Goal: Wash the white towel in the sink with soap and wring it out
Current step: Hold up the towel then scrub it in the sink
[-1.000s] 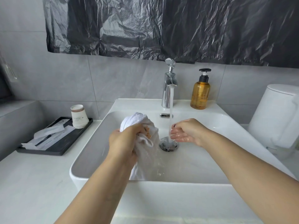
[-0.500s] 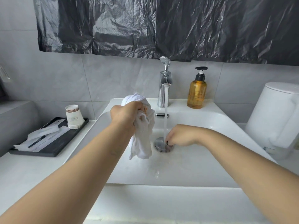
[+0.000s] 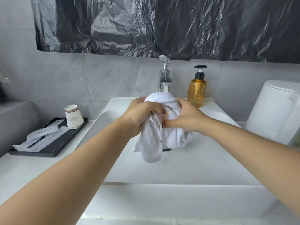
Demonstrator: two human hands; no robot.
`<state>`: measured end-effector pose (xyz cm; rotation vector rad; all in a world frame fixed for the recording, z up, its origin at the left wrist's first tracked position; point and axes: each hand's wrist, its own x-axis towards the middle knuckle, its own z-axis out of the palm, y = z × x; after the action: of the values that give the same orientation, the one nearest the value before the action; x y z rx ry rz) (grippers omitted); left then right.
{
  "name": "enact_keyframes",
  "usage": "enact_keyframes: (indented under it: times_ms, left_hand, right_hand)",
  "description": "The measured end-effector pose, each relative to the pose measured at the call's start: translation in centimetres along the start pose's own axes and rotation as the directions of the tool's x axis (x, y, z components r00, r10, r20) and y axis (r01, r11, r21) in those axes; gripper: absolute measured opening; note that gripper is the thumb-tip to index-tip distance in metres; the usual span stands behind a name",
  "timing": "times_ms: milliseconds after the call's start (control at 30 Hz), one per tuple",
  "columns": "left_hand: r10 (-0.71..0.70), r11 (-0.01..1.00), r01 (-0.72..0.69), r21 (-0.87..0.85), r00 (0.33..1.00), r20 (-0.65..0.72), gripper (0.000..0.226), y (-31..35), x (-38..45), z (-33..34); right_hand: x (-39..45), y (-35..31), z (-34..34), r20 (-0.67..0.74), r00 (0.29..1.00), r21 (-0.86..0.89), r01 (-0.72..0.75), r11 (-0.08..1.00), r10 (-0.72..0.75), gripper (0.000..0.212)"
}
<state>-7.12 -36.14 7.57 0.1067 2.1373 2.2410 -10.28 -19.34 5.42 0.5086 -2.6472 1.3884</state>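
Towel (image 3: 159, 127) hangs bunched between our two hands above the basin of the white sink (image 3: 186, 159), directly below the spout of the chrome faucet (image 3: 164, 78). Our left hand (image 3: 141, 116) grips it from the left side, fingers curled over a gathered fold near the top so that the knuckles face us and the cloth passes through the fist; the rounded white crown of the towel rises above those fingers, and two long tails spill out below them, the nearer one ending just over the basin floor. Our right hand (image 3: 185, 117) closes on the other side, its fingers curled round the bunch and the thumb pressing in at the front, beside a patch of orange marking on the fabric. The two hands sit close together, with only a narrow strip of towel showing between them. We cannot tell whether water runs, since the towel's crown hides the space under the spout. An amber soap bottle (image 3: 196, 90) with a black pump stands upright on the back ledge of the sink, just right of the faucet. To the left, a black tray (image 3: 53, 148) holds a stack of paper cups (image 3: 73, 116) and some wrapped packets.
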Motion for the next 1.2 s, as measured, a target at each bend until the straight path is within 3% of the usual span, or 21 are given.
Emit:
enact_keyframes:
  times_ms: [100, 267, 367, 467, 567, 667, 800, 867, 933, 1067, 1200]
  left_hand:
    - [0.003, 0.992, -0.012, 0.123, 0.997, 0.074, 0.054, -0.7, 1.2, 0.5]
    - [-0.164, 0.892, 0.069, 0.448, 0.971, 0.176, 0.073, -3.1, 2.8, -0.1]
    - [-0.219, 0.676, -0.002, 0.737, 0.954, 0.203, 0.075, -4.4, 3.2, -0.5]
    - [-0.256, 0.383, -0.152, 0.911, 0.93, 0.263, 0.053, -5.0, 3.2, -1.2]
    - [-0.29, 0.221, -0.261, 0.94, 0.903, 0.318, 0.042, -5.5, 2.8, -2.0]
    - [-0.34, 0.149, -0.289, 0.946, 0.883, 0.324, 0.062, -6.0, 2.5, -2.1]
    - [-0.493, -0.066, -0.286, 0.956, 0.842, 0.218, 0.076, -6.9, 2.6, -2.3]
    - [-0.541, -0.099, -0.249, 0.963, 0.826, 0.158, 0.091, -8.0, 2.3, -2.7]
    - [-0.53, -0.089, -0.242, 0.966, 0.833, 0.16, 0.098, -9.1, 1.5, -3.1]
    - [-0.47, -0.017, -0.311, 0.95, 0.841, 0.267, 0.091, -9.6, 0.5, -3.0]
    - [-0.522, -0.082, -0.277, 0.958, 0.831, 0.196, 0.094, -10.5, 0.5, -3.0]
  right_hand:
    - [-0.5, 0.3, -1.6, -0.079, 0.995, -0.054, -0.07, 0.996, 0.066, 0.048]
    - [-0.9, 1.3, -3.6, -0.272, 0.959, -0.388, -0.182, 0.904, 0.077, 0.047]
    - [-0.5, 2.5, -5.1, -0.353, 0.932, -0.419, -0.24, 0.876, 0.086, 0.045]
    - [-0.1, 3.0, -6.8, -0.416, 0.904, -0.41, -0.286, 0.866, 0.102, 0.039]
    - [0.5, 3.3, -8.1, -0.503, 0.855, -0.337, -0.332, 0.881, 0.13, 0.038]
    - [1.0, 3.6, -8.8, -0.6, 0.789, -0.24, -0.336, 0.911, 0.133, 0.042]
    - [1.4, 3.5, -9.4, -0.689, 0.712, -0.121, -0.3, 0.946, 0.138, 0.04]
    - [1.4, 3.4, -9.5, -0.689, 0.71, -0.133, -0.322, 0.937, 0.147, 0.037]
    - [1.3, 3.6, -9.4, -0.644, 0.751, -0.221, -0.366, 0.904, 0.147, 0.035]
    - [0.2, 3.4, -8.8, -0.415, 0.883, -0.446, -0.409, 0.796, 0.221, 0.028]
    - [-1.3, 4.2, -7.0, -0.203, 0.933, -0.597, -0.359, 0.717, 0.298, 0.02]
